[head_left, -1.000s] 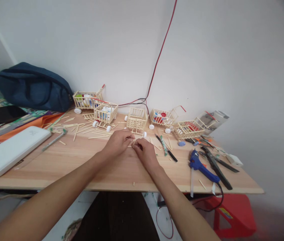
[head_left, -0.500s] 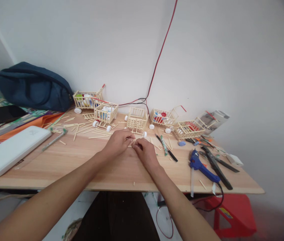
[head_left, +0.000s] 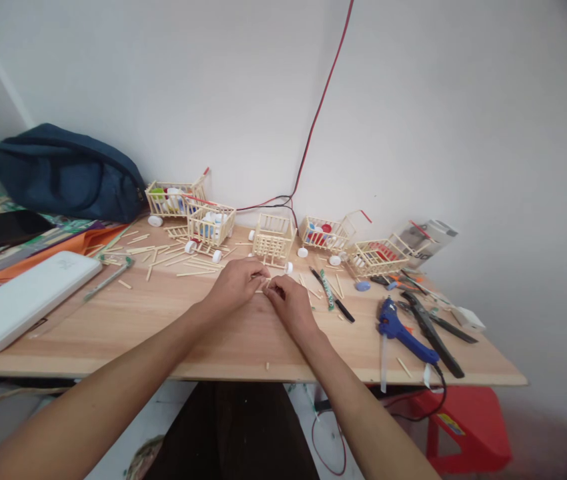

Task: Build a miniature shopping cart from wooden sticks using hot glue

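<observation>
Close together over the middle of the wooden table (head_left: 163, 347), my left hand (head_left: 237, 283) and my right hand (head_left: 288, 299) both have their fingers pinched. Between the fingertips a bit of pale wooden stick shows, mostly covered by the fingers. Just beyond the hands stands a small cart made of wooden sticks (head_left: 273, 241), with white wheels and nothing visible in its basket. Loose wooden sticks (head_left: 196, 267) lie scattered left of my left hand. A pencil-like black tool (head_left: 343, 309) and a green-patterned strip (head_left: 327, 291) lie to the right of my right hand.
More stick carts (head_left: 211, 225) line the wall, several holding coloured pieces. On the right lie a blue glue gun (head_left: 406, 333), black-handled tools (head_left: 433, 333) and a white adapter (head_left: 467, 319). At left are a white power bank (head_left: 28, 300), phone (head_left: 6, 231) and blue bag (head_left: 73, 173). A red stool (head_left: 483, 427) stands below.
</observation>
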Tool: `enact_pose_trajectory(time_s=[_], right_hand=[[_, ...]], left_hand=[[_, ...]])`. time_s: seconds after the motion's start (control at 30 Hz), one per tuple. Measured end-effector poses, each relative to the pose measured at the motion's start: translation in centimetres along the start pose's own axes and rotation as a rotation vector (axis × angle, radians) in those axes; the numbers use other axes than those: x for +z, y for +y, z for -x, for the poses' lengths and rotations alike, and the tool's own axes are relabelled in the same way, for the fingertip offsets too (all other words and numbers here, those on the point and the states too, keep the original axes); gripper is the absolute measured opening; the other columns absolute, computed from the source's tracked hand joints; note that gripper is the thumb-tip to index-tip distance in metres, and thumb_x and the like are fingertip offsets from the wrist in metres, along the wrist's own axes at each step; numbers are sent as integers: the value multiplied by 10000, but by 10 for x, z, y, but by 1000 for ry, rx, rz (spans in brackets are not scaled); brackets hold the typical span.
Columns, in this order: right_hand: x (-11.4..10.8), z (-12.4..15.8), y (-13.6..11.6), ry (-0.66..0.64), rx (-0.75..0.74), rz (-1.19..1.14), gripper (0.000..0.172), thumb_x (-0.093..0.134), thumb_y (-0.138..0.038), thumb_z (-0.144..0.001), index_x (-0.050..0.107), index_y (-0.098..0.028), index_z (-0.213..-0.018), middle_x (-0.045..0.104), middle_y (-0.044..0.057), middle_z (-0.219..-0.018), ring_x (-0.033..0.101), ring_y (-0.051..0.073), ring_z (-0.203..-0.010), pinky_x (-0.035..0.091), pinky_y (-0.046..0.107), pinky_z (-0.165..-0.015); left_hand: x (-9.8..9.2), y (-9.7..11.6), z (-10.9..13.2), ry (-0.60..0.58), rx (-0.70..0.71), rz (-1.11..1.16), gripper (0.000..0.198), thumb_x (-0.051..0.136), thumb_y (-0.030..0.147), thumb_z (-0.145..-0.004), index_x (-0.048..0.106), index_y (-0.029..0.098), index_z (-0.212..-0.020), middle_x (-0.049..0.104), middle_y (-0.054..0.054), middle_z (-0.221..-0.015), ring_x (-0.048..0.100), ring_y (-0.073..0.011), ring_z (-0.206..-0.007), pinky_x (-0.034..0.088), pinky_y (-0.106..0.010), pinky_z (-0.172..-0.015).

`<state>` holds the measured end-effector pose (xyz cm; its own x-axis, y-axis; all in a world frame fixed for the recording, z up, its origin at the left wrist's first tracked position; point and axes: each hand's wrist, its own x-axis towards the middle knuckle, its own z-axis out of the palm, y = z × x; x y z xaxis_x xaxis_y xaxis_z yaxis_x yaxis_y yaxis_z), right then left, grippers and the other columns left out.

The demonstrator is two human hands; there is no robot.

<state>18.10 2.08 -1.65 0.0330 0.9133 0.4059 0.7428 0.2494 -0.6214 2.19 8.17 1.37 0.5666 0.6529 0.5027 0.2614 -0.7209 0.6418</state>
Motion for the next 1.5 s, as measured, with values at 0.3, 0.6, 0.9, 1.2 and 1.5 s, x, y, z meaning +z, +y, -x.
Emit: enact_pose_trajectory(time_s=[0.3,0.6,0.9,1.2,1.5], right_hand=[[-1,1,-1,-3,6,-7,125,561,-189,-812,591,-208,-692,574,-7,-701,511,146,-673,358,247,-634],[-2,0,-3,-7,9,7,130,560,-206,-816,580,-211,-687,564,-7,-693,508,147,-670,361,247,-637],[-1,0,-1,2,4,2,127,564,-189,-808,580,-207,-683,563,-12,-692,506,143,-667,353,247,-630],[0,0,0,2,-3,8,131,551,-192,-814,584,-209,-688,564,-9,-694,505,145,-666,356,249,-628],[0,1,1,1,-7,4,114,563,-203,-820,594,-206,-711,585,-1,-717,515,148,-681,364,247,-640]], left_hand=[[0,0,0,-1,-7,-8,160,555,109,-781,703,164,-803,694,-32,-813,612,-172,-807,440,-280,-745],[1,0,-1,4,-5,-6,164,555,104,-778,706,163,-805,693,-31,-806,614,-170,-801,442,-275,-743],[2,-3,-1,7,-7,-4,158,554,111,-779,703,154,-810,694,-39,-813,612,-174,-803,443,-280,-747],[0,0,0,-7,-7,1,163,547,119,-783,703,160,-807,701,-40,-813,617,-178,-800,444,-286,-748],[1,-1,0,-1,3,-13,161,551,115,-783,704,162,-801,692,-36,-805,612,-178,-806,443,-285,-748]])
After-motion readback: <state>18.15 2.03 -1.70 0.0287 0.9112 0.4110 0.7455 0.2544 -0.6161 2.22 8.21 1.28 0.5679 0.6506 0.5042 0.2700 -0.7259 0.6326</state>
